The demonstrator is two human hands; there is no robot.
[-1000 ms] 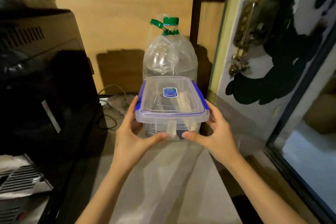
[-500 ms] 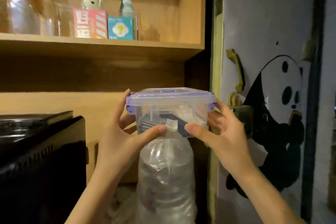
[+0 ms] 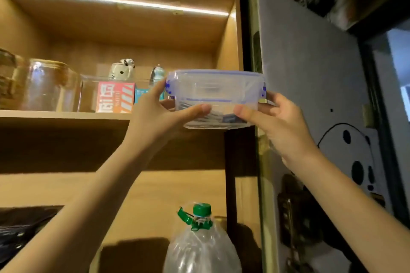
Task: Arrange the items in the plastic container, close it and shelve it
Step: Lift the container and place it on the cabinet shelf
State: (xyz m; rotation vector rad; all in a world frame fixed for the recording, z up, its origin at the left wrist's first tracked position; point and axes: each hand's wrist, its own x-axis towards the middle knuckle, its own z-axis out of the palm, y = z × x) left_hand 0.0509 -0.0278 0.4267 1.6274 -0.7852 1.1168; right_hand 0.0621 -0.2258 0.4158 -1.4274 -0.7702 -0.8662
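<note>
**Closed container held up at shelf height**

Both hands grip the lidded plastic container (image 3: 216,98) in the air, level with the wooden shelf (image 3: 64,115). The left hand (image 3: 159,115) clasps its left side, the right hand (image 3: 277,126) its right, thumbs across the front. Motion blur smears the contents into dark shapes. The container hides part of a teal box (image 3: 142,95) behind it.
</note>
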